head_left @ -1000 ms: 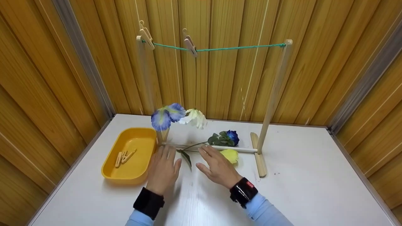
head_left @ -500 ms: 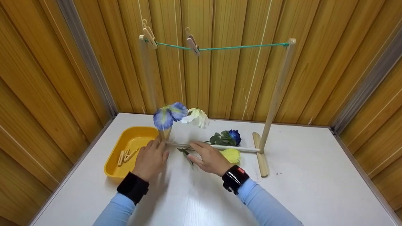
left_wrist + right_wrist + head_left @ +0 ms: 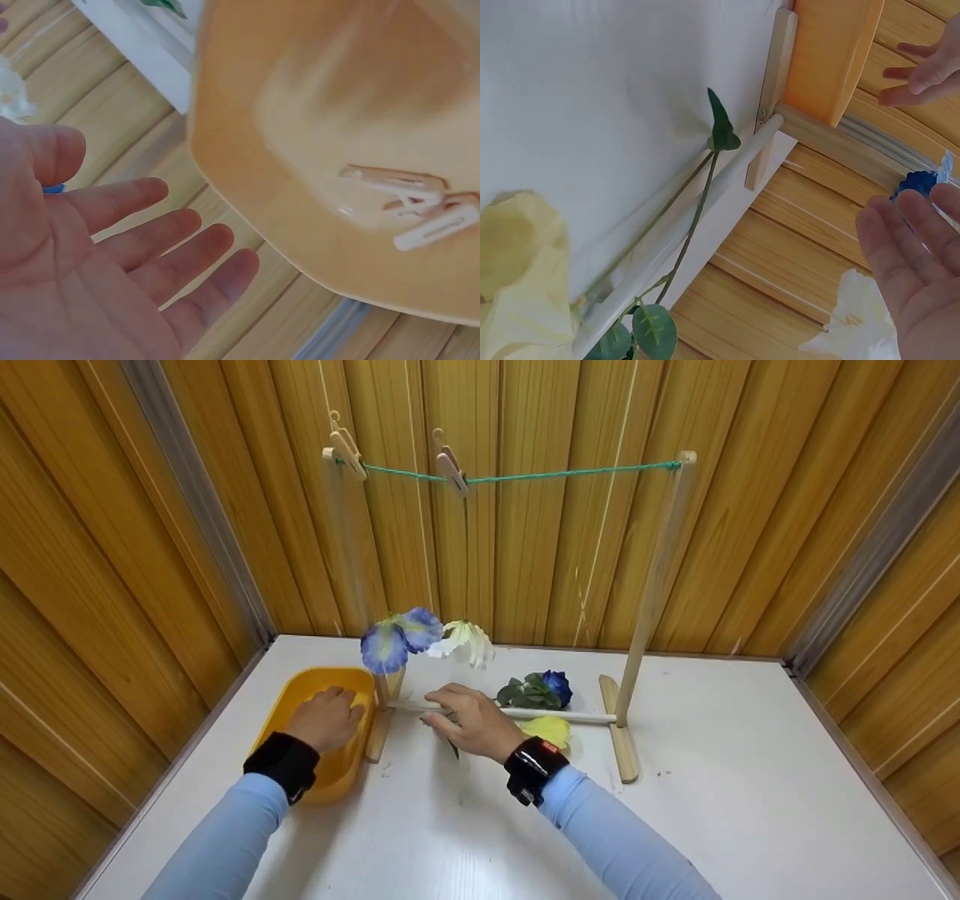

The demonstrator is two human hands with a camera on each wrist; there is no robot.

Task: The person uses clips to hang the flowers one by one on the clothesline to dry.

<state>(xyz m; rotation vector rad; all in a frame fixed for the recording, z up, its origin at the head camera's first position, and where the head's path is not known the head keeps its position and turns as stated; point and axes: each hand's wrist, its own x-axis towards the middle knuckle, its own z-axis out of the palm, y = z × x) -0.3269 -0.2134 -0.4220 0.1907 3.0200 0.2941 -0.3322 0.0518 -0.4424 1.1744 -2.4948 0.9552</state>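
Note:
My left hand point(image 3: 326, 720) hovers over the yellow bin point(image 3: 339, 789), fingers extended and holding nothing. Inside the bin lie several beige clothespins point(image 3: 439, 225), covered by the hand in the head view but visible from the left wrist. My right hand point(image 3: 476, 724) is held above flower stems near the rack's white bottom bar, its fingers loosely extended around nothing. Those stems end in a green leaf point(image 3: 721, 124). On the table to the hand's right lie a blue rose point(image 3: 557, 688) and a yellow flower point(image 3: 549, 731).
A wooden rack carries a green cord point(image 3: 555, 475) between two posts point(image 3: 649, 622). Two clothespins point(image 3: 452, 471) grip the cord. A white flower point(image 3: 465, 645) hangs upside down, and a purple-blue iris point(image 3: 394, 641) hangs by the left post. Panelled walls surround the table.
My left hand has moved left, from beside the rack to above the bin. My right hand has shifted slightly left over the stems. The hanging flowers stay in place.

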